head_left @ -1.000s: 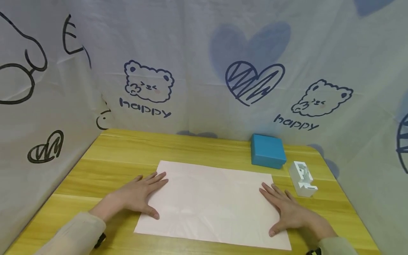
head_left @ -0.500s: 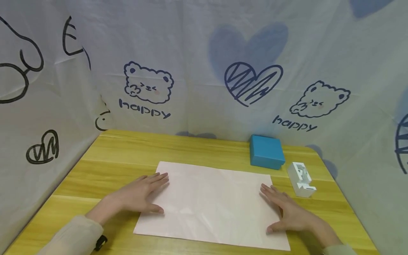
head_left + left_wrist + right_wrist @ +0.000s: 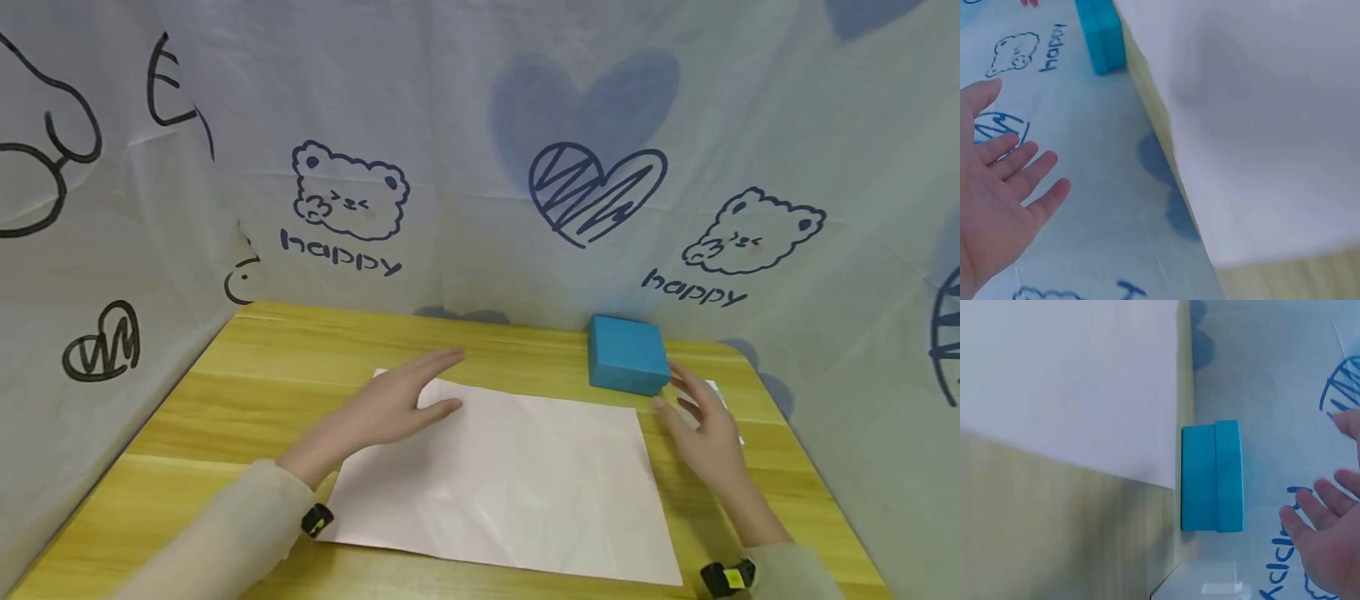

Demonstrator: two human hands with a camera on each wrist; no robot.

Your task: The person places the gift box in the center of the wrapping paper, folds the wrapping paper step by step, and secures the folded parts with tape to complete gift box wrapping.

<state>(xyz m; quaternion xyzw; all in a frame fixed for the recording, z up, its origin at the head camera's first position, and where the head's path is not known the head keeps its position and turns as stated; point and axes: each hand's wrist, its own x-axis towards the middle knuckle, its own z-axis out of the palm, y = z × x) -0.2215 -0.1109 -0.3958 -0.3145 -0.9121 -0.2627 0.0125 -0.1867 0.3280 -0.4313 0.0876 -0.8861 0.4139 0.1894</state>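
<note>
A large sheet of pale pink-white paper (image 3: 517, 492) lies flat on the wooden table. My left hand (image 3: 386, 408) is held over the paper's far left part, fingers straight, thumb apart, holding nothing. At the far right stands a blue lidded box (image 3: 628, 354). Beside the box's right corner is my right hand (image 3: 708, 433), its fingers loosely bent and nothing in its grasp. That hand mostly covers a white block-like holder (image 3: 712, 386), whose pale body (image 3: 1200, 581) shows at the bottom of the right wrist view.
Bare wood tabletop (image 3: 225, 392) shows left of the paper and along its far side. A white cloth (image 3: 465, 125) printed with hearts and bears hangs behind the table and at both sides. Dark wrist-worn devices (image 3: 727, 577) sit at both sleeves.
My left hand has risen off the paper's left edge and shifted right and forward. My right hand has left the right edge and moved forward, beside the blue box and over the white holder.
</note>
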